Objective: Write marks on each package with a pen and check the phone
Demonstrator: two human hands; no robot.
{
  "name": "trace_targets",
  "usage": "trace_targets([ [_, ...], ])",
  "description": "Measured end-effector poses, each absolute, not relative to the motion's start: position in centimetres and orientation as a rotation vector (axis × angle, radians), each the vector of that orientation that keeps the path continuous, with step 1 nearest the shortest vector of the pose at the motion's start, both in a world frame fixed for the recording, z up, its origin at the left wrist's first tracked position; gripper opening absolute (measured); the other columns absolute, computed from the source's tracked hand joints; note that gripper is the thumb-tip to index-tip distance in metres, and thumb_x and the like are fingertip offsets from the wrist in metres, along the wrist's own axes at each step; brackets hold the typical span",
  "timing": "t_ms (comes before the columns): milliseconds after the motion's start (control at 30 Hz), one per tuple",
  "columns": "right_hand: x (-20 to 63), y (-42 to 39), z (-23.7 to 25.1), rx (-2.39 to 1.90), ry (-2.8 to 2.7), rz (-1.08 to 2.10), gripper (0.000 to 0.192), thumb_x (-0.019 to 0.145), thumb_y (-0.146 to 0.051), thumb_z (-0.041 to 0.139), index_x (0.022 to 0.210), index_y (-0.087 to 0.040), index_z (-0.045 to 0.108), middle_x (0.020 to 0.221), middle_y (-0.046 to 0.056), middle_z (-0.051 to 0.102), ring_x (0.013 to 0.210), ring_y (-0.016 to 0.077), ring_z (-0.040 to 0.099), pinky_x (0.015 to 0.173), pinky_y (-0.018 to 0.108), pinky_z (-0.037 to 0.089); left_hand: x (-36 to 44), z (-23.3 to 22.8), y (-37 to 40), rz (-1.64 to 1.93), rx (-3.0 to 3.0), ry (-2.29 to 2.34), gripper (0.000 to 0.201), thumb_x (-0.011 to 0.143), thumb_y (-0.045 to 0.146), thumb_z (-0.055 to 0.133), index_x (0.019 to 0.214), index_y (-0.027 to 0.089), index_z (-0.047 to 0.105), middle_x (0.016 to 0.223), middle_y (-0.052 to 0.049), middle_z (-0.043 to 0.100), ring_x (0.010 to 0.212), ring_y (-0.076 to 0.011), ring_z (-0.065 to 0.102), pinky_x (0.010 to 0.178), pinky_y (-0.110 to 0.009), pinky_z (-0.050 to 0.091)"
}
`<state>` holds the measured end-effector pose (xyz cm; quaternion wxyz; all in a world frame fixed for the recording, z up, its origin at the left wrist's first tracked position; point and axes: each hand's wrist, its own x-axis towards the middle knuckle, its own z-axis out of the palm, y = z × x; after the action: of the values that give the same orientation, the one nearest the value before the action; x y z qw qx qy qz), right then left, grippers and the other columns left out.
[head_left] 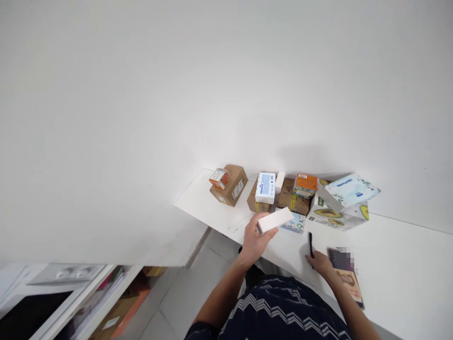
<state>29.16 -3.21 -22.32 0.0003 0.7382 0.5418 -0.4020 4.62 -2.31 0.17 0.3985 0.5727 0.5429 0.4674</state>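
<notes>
We are observing the left grip [255,242] closed around one end of a white box [278,218] above the surface [399,264], and the right grip [319,262] pinching a slim black tool [310,243]. We are judging that a slackening hold could be letting the box's free end tip onto the floral box [297,224] it is partly hiding. The white box is looking plain, oblong and straight-edged, with no print we are discerning.

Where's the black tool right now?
In the head view, the black tool is right of centre, held in the right hand, just below the avocado box's left end.
</notes>
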Motion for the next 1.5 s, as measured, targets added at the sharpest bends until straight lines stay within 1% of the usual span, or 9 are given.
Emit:
trace_targets([
  [167,30.3,-3.9,-21.7,2.384,1.687,-1.088,0.037,0.091,-0.041,0.044,0.097,-0.011,0.063,0.093,0.019,0.069,0.095,0.0312,0.066,0.078,0.037,0.047,4.3,0.1,-2.1,1.213,1.431,1.378,0.037,0.074,0.029,0.073,0.108,0.022,0.061,0.101,-0.004,0.065,0.092,-0.0191,0.06,0.08,-0.029,0.047],
  [300,31.5,-6.8,-20.7,2.616,1.537,-0.684,0.052,0.093,-0.048,0.035,0.127,-0.011,0.05,0.124,0.027,0.053,0.115,0.0433,0.053,0.085,0.052,0.043,4.0,-0.2,-2.0,1.232,1.384,1.385,0.036,0.074,0.029,0.072,0.107,0.022,0.061,0.098,-0.003,0.064,0.088,-0.0175,0.059,0.076,-0.027,0.046],
  [533,32.4,-10.1,-21.2,2.762,1.306,-0.689,0.066,0.087,-0.057,0.037,0.139,-0.016,0.039,0.131,0.025,0.046,0.118,0.0444,0.049,0.084,0.053,0.044,3.9,-0.2,-1.9,1.242,1.337,1.367,0.037,0.074,0.031,0.072,0.108,0.021,0.06,0.098,-0.003,0.064,0.088,-0.0171,0.058,0.077,-0.027,0.046],
  [767,33.7,-9.1,-21.1,2.78,1.228,-0.799,0.068,0.08,-0.058,0.045,0.137,-0.021,0.045,0.131,0.026,0.049,0.12,0.0453,0.05,0.083,0.056,0.046,3.9,-0.2,-1.9,1.249,1.327,1.371,0.038,0.073,0.03,0.073,0.108,0.021,0.06,0.098,-0.003,0.064,0.087,-0.0172,0.058,0.077,-0.028,0.047],
  [867,34.2,-8.7,-20.2,2.894,1.113,-1.188,0.069,0.073,-0.058,0.054,0.129,-0.02,0.051,0.11,0.021,0.064,0.107,0.0408,0.061,0.079,0.051,0.051,3.6,-0.3,-1.9,1.259,1.337,1.376,0.038,0.074,0.031,0.072,0.108,0.021,0.06,0.097,-0.003,0.064,0.086,-0.0169,0.058,0.076,-0.028,0.046],
  [967,34.0,-8.5,-17.8,2.996,0.936,-2.046,0.068,0.069,-0.056,0.062,0.125,-0.019,0.053,0.087,0.009,0.071,0.082,0.0301,0.069,0.068,0.04,0.055,3.4,-0.4,-1.8,1.268,1.346,1.394,0.038,0.074,0.031,0.072,0.108,0.021,0.06,0.099,-0.003,0.064,0.088,-0.0172,0.058,0.077,-0.028,0.046],
  [1067,32.5,-8.0,-13.8,2.78,0.616,-2.899,0.055,0.068,-0.049,0.067,0.114,-0.018,0.06,0.091,0.009,0.073,0.078,0.0258,0.07,0.069,0.037,0.057,3.5,-0.3,-1.7,1.264,1.358,1.405,0.038,0.074,0.032,0.072,0.108,0.021,0.06,0.101,-0.004,0.065,0.091,-0.018,0.058,0.079,-0.029,0.046],
  [1167,30.4,-6.9,-9.2,2.309,0.413,-3.446,0.046,0.076,-0.047,0.06,0.109,-0.015,0.065,0.104,0.014,0.073,0.089,0.0287,0.07,0.083,0.043,0.055,3.6,-0.3,-1.6,1.254,1.378,1.426,0.038,0.074,0.032,0.072,0.108,0.021,0.06,0.102,-0.004,0.065,0.092,-0.0185,0.059,0.081,-0.03,0.046],
  [1500,25.3,-3.9,-1.0,1.377,0.349,-3.914,0.052,0.088,-0.052,0.045,0.121,-0.015,0.063,0.116,0.016,0.071,0.096,0.0271,0.07,0.084,0.043,0.054,3.2,-0.8,-1.8,1.225,1.444,1.479,0.038,0.074,0.03,0.071,0.109,0.021,0.059,0.105,-0.005,0.066,0.099,-0.0216,0.06,0.087,-0.034,0.047],
])
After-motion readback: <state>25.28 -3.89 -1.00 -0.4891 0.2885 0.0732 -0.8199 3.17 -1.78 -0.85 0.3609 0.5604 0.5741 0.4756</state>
